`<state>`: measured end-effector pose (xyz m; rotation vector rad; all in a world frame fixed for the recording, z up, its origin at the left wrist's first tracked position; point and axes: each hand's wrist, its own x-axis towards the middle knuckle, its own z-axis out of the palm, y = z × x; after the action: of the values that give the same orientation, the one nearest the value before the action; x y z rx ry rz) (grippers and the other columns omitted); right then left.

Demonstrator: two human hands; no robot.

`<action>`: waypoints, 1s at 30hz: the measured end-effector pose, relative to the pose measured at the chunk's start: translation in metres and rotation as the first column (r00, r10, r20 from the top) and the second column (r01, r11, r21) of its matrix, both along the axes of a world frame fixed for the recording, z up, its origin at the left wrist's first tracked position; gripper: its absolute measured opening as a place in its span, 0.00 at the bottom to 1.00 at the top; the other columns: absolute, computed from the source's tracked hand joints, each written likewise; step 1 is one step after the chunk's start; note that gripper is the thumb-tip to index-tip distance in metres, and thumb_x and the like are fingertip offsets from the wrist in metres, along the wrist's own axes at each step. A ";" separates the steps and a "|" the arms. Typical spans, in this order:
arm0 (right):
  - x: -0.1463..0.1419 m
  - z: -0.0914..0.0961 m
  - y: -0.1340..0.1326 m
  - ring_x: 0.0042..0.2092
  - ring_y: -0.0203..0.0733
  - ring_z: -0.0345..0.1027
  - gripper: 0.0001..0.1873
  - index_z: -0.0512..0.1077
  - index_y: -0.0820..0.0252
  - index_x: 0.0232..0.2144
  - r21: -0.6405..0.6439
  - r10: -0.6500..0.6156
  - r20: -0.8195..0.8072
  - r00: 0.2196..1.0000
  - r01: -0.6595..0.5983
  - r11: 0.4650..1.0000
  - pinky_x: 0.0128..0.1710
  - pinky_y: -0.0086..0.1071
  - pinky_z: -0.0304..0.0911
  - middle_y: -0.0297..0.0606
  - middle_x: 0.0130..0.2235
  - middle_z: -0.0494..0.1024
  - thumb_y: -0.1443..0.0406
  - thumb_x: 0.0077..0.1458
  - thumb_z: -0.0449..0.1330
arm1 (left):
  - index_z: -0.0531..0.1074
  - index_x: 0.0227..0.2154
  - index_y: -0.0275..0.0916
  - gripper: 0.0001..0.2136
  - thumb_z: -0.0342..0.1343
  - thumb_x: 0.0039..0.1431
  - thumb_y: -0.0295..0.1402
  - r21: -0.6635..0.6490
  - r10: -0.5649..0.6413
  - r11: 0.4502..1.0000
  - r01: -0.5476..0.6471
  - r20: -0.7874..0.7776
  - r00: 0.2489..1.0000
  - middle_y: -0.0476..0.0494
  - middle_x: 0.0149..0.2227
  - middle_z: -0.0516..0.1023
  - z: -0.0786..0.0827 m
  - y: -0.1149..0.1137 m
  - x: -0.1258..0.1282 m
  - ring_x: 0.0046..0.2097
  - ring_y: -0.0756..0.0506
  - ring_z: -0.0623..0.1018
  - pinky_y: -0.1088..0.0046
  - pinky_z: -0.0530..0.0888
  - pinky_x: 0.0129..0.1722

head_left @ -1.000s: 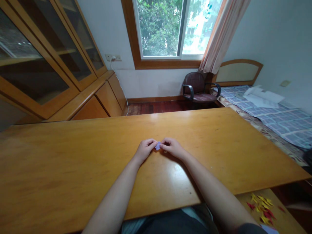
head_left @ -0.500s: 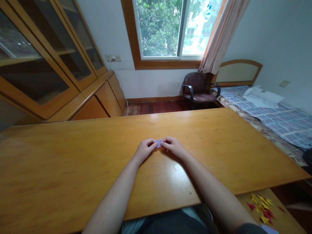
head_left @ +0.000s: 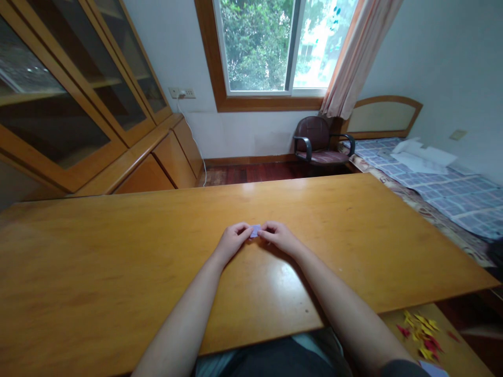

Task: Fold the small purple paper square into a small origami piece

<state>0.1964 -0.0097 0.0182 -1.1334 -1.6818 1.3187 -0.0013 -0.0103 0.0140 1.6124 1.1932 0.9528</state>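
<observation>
A small piece of purple paper (head_left: 255, 231) is held between my two hands over the middle of the wooden table (head_left: 129, 272). My left hand (head_left: 234, 241) pinches its left edge with thumb and fingertips. On the other side, my right hand (head_left: 278, 235) has thumb and fingers closed on the right edge. The paper looks folded, but its creases are too small to make out. Fingertips cover both of its ends.
Below the table's right front edge, a lower surface bears yellow and red folded paper pieces (head_left: 422, 332) and purple sheets (head_left: 433, 368). A maroon armchair (head_left: 317, 139) and a bed (head_left: 440, 183) stand beyond the table. Glass-door cabinets (head_left: 78, 89) line the left.
The purple paper and the right fingertips have shifted very slightly. Both hands keep their grip on the paper.
</observation>
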 end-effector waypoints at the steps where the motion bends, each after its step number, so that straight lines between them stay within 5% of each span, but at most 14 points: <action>1: 0.000 0.000 0.000 0.26 0.34 0.62 0.15 0.74 0.63 0.27 -0.006 0.007 0.006 1.000 -0.007 1.000 0.27 0.27 0.56 0.32 0.24 0.72 0.55 0.53 0.61 | 0.74 0.26 0.37 0.14 0.56 0.57 0.43 0.002 0.008 1.000 -0.008 0.003 1.000 0.49 0.26 0.75 0.000 0.000 0.000 0.31 0.47 0.72 0.74 0.68 0.33; 30: 0.002 -0.003 0.002 0.26 0.34 0.62 0.19 0.72 0.63 0.26 -0.107 -0.007 -0.121 0.993 -0.006 0.994 0.28 0.28 0.56 0.31 0.24 0.71 0.51 0.51 0.63 | 0.76 0.31 0.36 0.12 0.60 0.55 0.41 -0.086 0.009 0.996 0.008 0.195 0.981 0.47 0.30 0.80 -0.003 -0.001 -0.001 0.34 0.46 0.78 0.72 0.73 0.38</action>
<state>0.1987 -0.0076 0.0155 -1.0917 -1.5388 1.4627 -0.0027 -0.0111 0.0111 1.4156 1.0849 1.0211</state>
